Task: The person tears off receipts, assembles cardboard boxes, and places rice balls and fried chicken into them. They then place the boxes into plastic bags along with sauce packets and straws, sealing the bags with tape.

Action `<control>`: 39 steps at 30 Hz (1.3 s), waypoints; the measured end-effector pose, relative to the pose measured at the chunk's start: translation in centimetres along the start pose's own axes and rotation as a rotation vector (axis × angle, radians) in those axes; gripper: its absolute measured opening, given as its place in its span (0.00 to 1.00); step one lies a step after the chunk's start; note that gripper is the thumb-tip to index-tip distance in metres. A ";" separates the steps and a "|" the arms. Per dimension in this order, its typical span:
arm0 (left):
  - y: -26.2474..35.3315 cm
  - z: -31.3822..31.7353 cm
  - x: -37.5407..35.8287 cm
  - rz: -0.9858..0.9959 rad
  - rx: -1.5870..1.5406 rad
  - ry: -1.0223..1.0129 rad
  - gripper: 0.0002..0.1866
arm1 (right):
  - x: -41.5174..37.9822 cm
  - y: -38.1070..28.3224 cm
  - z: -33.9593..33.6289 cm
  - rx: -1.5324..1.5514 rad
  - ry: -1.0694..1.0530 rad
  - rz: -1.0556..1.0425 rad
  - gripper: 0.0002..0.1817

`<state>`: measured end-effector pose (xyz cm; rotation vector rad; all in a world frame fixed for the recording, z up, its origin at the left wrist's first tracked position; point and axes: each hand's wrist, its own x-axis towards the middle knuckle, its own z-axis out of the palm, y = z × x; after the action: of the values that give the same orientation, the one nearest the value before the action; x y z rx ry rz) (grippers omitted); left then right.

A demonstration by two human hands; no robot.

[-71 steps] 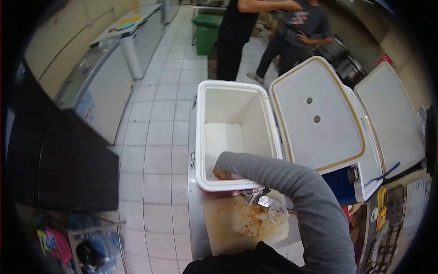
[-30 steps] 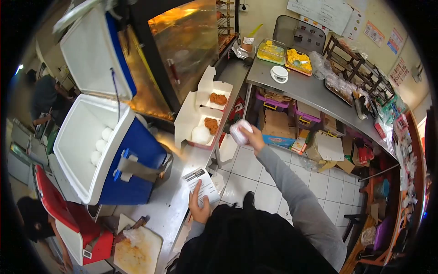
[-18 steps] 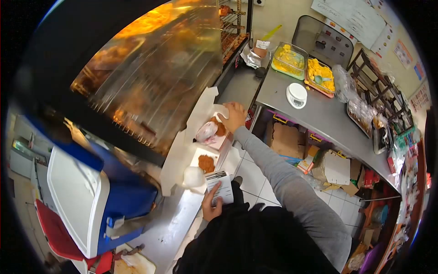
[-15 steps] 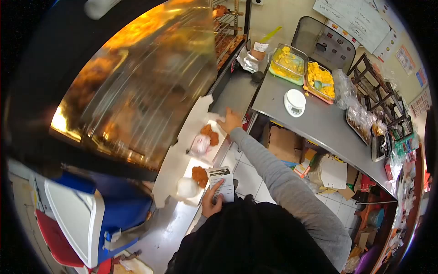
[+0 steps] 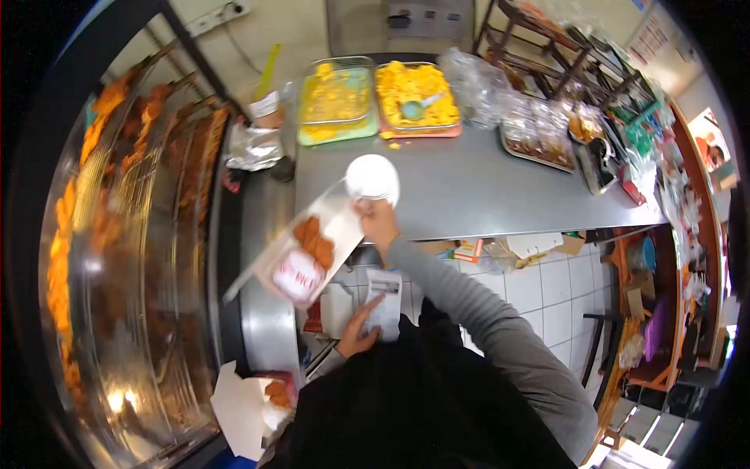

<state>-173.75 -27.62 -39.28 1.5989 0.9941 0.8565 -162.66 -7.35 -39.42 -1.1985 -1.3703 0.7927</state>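
My right hand (image 5: 378, 222) grips the end of an open takeout box (image 5: 269, 283), with its fingers closed on the edge. Inside the box lie fried chicken pieces (image 5: 314, 242) and a wrapped rice pack (image 5: 297, 275) with red print. The box is tilted and overlaps the front edge of the steel table. Lower down, close to my body, my left hand (image 5: 359, 331) pinches a printed paper slip (image 5: 383, 303). At the lower left a second open box (image 5: 239, 414) holds fried chicken (image 5: 278, 393) and something white, partly hidden by my body.
A white kitchen scale (image 5: 373, 177) stands on the steel table (image 5: 500, 191), near my right hand. Behind it are two trays of yellow food (image 5: 337, 98), one with a scoop. Packed goods (image 5: 539, 129) sit farther right. A glass-fronted food warmer (image 5: 141, 258) fills the left side.
My right hand has taken hold of one box, lifted it away from the other and brought it toward the steel table. The view has turned right. The slip stays in my left hand.
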 end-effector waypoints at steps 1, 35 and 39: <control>-0.4 0.9 2.8 0.066 0.024 0.012 0.41 | 3.0 -2.0 -5.1 -0.071 -0.024 0.028 0.12; -0.7 22.4 25.0 0.221 0.736 0.144 0.23 | 9.1 12.2 -35.5 -0.427 -0.563 -0.343 0.15; -1.4 22.6 24.3 0.212 0.719 0.137 0.25 | 8.2 11.3 -33.3 -0.480 -0.677 -0.492 0.16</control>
<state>-143.89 -13.94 -44.46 2.3072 1.3402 0.8001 -127.03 -2.10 -41.66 -0.8903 -2.4040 0.5366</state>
